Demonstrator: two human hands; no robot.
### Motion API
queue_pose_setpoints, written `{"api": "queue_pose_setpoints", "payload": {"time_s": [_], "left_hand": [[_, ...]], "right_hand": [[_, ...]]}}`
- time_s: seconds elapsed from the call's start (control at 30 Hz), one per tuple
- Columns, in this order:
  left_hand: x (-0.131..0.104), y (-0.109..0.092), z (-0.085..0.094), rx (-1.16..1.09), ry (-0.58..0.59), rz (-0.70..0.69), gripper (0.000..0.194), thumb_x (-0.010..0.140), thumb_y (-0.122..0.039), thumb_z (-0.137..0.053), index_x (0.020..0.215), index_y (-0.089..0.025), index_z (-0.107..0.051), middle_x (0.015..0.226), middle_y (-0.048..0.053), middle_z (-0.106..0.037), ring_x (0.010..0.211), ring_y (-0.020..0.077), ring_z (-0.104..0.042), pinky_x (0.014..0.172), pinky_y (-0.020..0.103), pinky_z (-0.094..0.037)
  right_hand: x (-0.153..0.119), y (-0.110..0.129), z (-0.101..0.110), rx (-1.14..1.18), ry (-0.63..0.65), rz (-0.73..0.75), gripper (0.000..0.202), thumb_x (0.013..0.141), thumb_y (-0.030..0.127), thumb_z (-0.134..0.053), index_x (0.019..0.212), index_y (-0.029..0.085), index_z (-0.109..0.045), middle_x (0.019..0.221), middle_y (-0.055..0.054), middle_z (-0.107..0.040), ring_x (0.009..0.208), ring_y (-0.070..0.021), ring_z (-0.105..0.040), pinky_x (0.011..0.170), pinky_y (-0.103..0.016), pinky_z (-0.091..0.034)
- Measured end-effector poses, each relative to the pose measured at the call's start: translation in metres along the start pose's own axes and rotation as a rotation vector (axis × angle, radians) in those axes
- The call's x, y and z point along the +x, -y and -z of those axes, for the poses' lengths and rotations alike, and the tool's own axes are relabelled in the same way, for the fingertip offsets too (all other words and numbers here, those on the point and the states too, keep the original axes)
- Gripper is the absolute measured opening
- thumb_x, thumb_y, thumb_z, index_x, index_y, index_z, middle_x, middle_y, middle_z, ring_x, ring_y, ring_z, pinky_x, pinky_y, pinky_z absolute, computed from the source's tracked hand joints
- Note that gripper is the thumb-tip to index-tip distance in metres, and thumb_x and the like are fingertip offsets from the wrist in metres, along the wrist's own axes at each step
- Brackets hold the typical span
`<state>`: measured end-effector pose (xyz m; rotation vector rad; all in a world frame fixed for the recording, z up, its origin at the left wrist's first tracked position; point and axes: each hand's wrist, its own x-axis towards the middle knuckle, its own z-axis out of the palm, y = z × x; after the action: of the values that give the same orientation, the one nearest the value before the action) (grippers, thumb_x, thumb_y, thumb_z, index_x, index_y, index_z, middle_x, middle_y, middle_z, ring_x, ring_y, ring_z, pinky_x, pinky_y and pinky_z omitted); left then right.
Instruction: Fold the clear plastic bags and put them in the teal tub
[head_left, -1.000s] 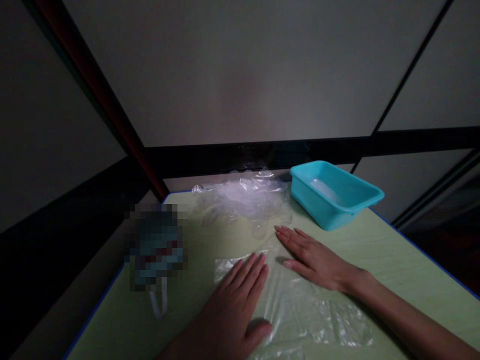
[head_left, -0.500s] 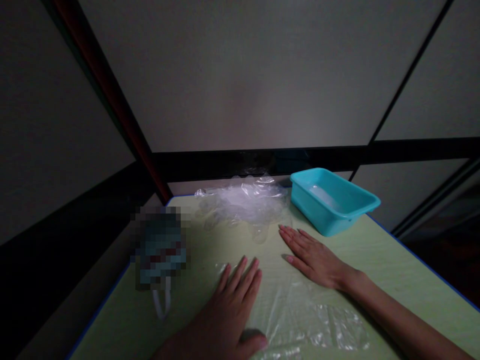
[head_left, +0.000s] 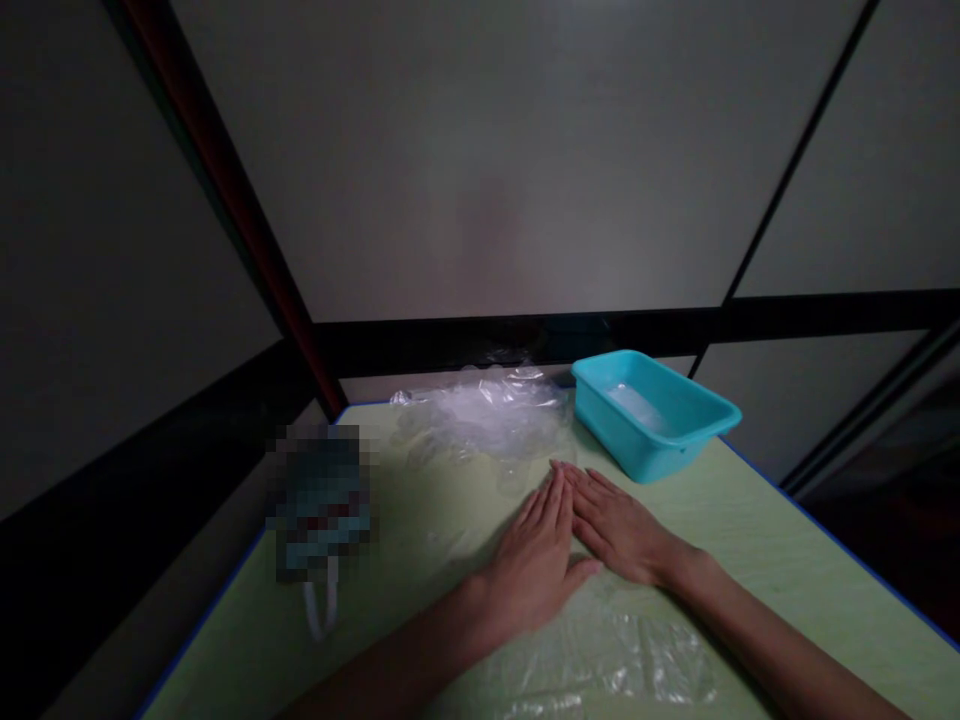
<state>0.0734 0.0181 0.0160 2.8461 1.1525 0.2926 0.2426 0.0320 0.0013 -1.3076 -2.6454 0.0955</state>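
Note:
My left hand [head_left: 536, 555] lies flat with its fingers stretched forward, over the upper part of a clear plastic sheet or glove [head_left: 622, 650] on the pale green table. Its fingertips meet those of my right hand [head_left: 619, 520], which is also flat, palm down, fingers extended. Neither hand grips anything. Beyond the fingertips, a heap of clear plastic gloves [head_left: 487, 410] rests near the table's back edge. To the right of the heap stands a turquoise basin [head_left: 652, 450] with something whitish and translucent inside.
At the left of the table [head_left: 412, 500] is a pixelated, bluish-green object [head_left: 322, 500] with a white strap hanging toward me. A grey panelled wall [head_left: 510, 180] with a black band rises behind the table. The table has a blue edge.
My left hand has moved forward and right across the plastic until it touches my right hand. My right hand has hardly moved. The view has shifted slightly.

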Motion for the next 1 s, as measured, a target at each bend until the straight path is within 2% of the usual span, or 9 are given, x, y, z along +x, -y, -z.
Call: {"api": "queue_pose_setpoints", "payload": {"time_s": [0.07, 0.13, 0.47, 0.8, 1.0], "left_hand": [[0.001, 0.001, -0.010, 0.021, -0.034, 0.008, 0.070, 0.088, -0.051, -0.032, 0.134, 0.002, -0.022, 0.142, 0.020, -0.016, 0.132, 0.0244, -0.011, 0.106, 0.037, -0.022], [-0.002, 0.003, -0.013, 0.026, -0.040, 0.015, 0.069, 0.089, -0.051, -0.028, 0.134, 0.001, -0.023, 0.142, 0.019, -0.017, 0.132, 0.0237, -0.011, 0.107, 0.037, -0.021], [-0.026, 0.016, 0.006, -0.031, 0.109, -0.007, 0.062, 0.089, -0.043, -0.033, 0.136, -0.004, -0.020, 0.144, 0.015, -0.014, 0.132, 0.0208, -0.009, 0.108, 0.035, -0.017], [-0.059, 0.040, 0.010, -0.071, 0.115, 0.017, 0.059, 0.088, -0.031, -0.039, 0.138, -0.009, -0.016, 0.145, 0.010, -0.013, 0.133, 0.0169, -0.010, 0.108, 0.034, -0.016], [-0.070, 0.048, 0.012, -0.095, 0.111, 0.054, 0.059, 0.087, -0.028, -0.040, 0.138, -0.010, -0.017, 0.145, 0.010, -0.015, 0.132, 0.0177, -0.011, 0.108, 0.035, -0.018]], "right_hand": [[0.000, 0.000, 0.000, -0.008, 0.001, -0.002, 0.050, 0.091, 0.031, -0.027, 0.137, 0.010, -0.025, 0.142, -0.012, -0.019, 0.131, -0.0196, -0.018, 0.106, -0.041, -0.021], [0.001, 0.001, 0.002, -0.016, 0.013, -0.011, 0.050, 0.091, 0.030, -0.026, 0.136, 0.008, -0.028, 0.142, -0.013, -0.020, 0.131, -0.0194, -0.019, 0.106, -0.041, -0.021], [0.001, 0.004, 0.008, -0.024, 0.032, -0.031, 0.051, 0.092, 0.030, -0.025, 0.137, 0.009, -0.022, 0.142, -0.012, -0.020, 0.131, -0.0192, -0.018, 0.106, -0.041, -0.021], [0.001, 0.006, 0.012, -0.066, 0.076, -0.047, 0.052, 0.092, 0.030, -0.021, 0.138, 0.006, -0.018, 0.143, -0.013, -0.017, 0.131, -0.0206, -0.017, 0.106, -0.042, -0.020], [0.000, 0.003, 0.009, -0.050, 0.040, -0.023, 0.052, 0.092, 0.031, -0.022, 0.139, 0.009, -0.014, 0.143, -0.011, -0.016, 0.131, -0.0202, -0.017, 0.106, -0.043, -0.019]]}}
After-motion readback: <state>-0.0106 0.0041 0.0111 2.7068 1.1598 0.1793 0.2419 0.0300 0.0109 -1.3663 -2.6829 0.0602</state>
